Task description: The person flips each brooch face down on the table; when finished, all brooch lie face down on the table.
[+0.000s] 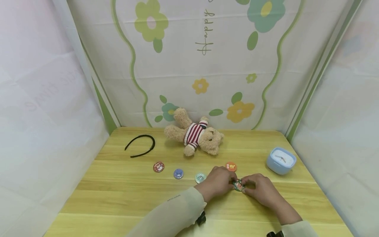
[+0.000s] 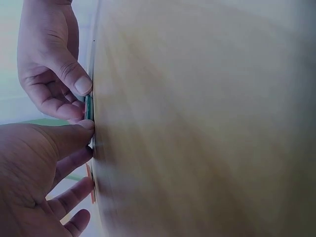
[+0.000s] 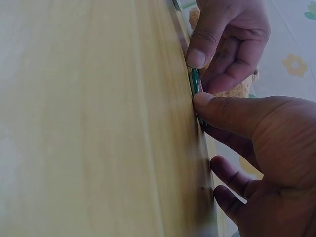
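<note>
The round green badge (image 1: 238, 185) was right between the two hands, low by the table (image 1: 124, 197), with no long side. Neither hand was nearer. The left hand (image 1: 218, 181) pinched its left edge and the right hand (image 1: 262, 191) its right edge. Their spare fingers were a bit apart.

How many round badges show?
5, left to right: red badge, blue badge, mint badge, orange badge beyond the left hand, green badge between it and the right hand. More may be hidden.
</note>
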Demonstrator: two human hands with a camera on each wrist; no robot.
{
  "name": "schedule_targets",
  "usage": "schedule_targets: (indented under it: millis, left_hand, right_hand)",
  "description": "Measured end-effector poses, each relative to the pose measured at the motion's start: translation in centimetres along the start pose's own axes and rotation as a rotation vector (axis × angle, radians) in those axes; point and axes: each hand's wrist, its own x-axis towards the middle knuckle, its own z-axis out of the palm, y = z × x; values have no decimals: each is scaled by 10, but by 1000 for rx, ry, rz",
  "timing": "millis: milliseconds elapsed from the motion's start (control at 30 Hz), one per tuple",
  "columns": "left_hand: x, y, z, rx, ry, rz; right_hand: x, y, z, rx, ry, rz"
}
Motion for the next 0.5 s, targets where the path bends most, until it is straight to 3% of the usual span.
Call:
schedule_targets:
  millis: [300, 500]
  left_hand:
    - [2, -2, 7, 84, 6, 44]
    - [3, -5, 9, 89, 17, 67]
  right_hand:
    - [-1, -1, -1, -17, 1, -23]
    - [-2, 0, 0, -26, 5, -31]
